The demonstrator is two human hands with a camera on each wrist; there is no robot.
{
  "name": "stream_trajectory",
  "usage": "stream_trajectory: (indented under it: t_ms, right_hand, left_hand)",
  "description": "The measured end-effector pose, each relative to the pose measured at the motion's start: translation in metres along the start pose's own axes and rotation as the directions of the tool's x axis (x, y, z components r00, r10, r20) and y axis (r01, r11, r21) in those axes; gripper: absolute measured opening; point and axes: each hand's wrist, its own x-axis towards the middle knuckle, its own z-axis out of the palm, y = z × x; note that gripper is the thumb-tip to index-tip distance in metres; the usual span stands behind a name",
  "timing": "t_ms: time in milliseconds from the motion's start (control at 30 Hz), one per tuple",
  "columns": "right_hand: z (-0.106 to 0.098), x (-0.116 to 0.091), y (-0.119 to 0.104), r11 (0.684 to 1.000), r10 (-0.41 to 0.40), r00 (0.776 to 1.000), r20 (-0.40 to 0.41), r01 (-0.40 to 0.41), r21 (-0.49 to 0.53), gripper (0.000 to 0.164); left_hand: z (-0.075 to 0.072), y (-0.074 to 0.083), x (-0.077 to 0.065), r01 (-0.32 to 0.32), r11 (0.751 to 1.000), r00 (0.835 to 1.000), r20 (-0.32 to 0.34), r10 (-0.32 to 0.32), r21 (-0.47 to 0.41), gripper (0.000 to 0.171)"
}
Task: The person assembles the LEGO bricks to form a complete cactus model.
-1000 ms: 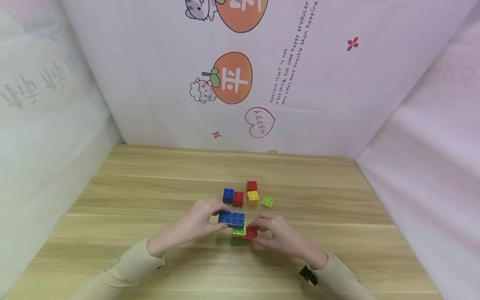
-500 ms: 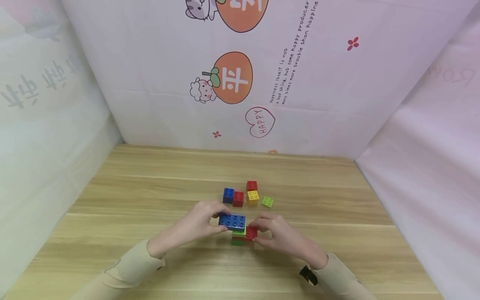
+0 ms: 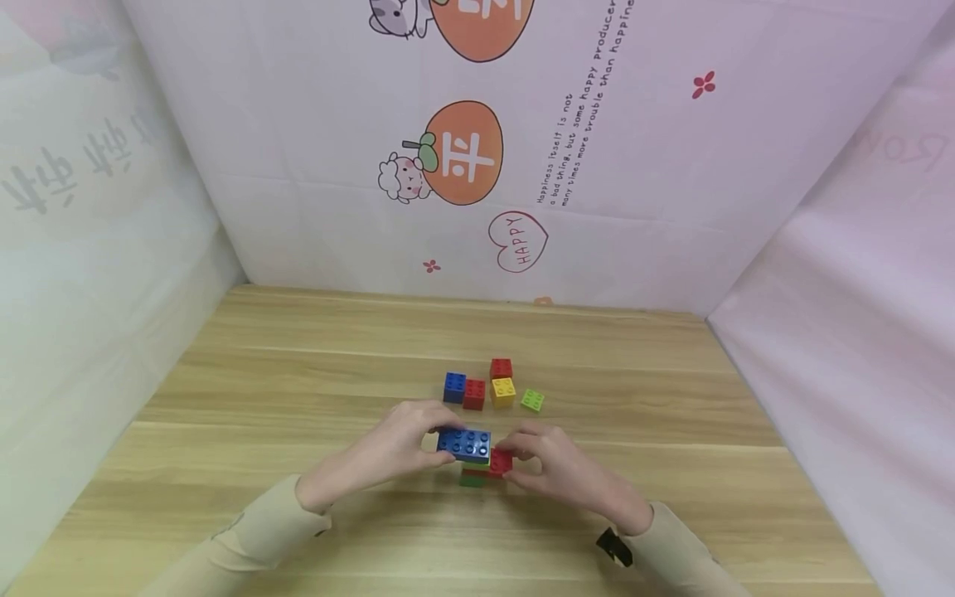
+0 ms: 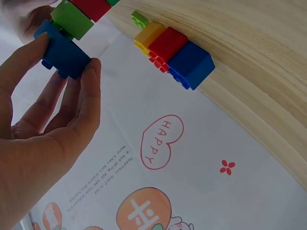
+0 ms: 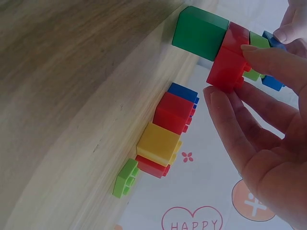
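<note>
With bent fingers, the left hand [image 3: 403, 441] pinches the blue block [image 3: 472, 446] and the right hand [image 3: 550, 466] the lower red block [image 3: 501, 461], both probably light, stiff, best held by the sides.

stacked bricks [image 5: 228, 52] barring the middle, loose bricks [image 3: 474, 395] just beyond, room over the table [image 3: 246, 398] either side

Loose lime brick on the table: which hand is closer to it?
Right. The right hand is on the near side of the loose lime brick, apart from it; the left hand is farther off, to its left, holding the long blue brick.
</note>
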Motion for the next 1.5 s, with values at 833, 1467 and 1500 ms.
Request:
stream_trajectory:
  t_ms: [833, 1467, 1500]
  right_hand:
    - [-0.0004, -0.0001, -0.0013, 1.000, 0.011, 1.000, -0.001, -0.011, -0.001, 0.029]
    - [-0.0002, 0.0005, -0.0011, 1.000, -0.017, 1.000, -0.018, 0.017, -0.005, 0.030]
    - [-0.0002, 0.0006, -0.0012, 1.000, -0.013, 1.000, -0.016, 0.013, -0.003, 0.030]
  left_hand:
    - [0.0020, 0.0017, 0.0013, -0.014, 1.000, 1.000, 0.015, 0.014, -0.017, 0.036]
    - [0.0031, 0.0050, 0.0000, 0.002, 1.000, 1.000, -0.003, -0.002, 0.003, 0.038]
    - [0.0037, 0.0050, 0.0000, -0.003, 1.000, 1.000, -0.007, 0.003, 0.000, 0.039]
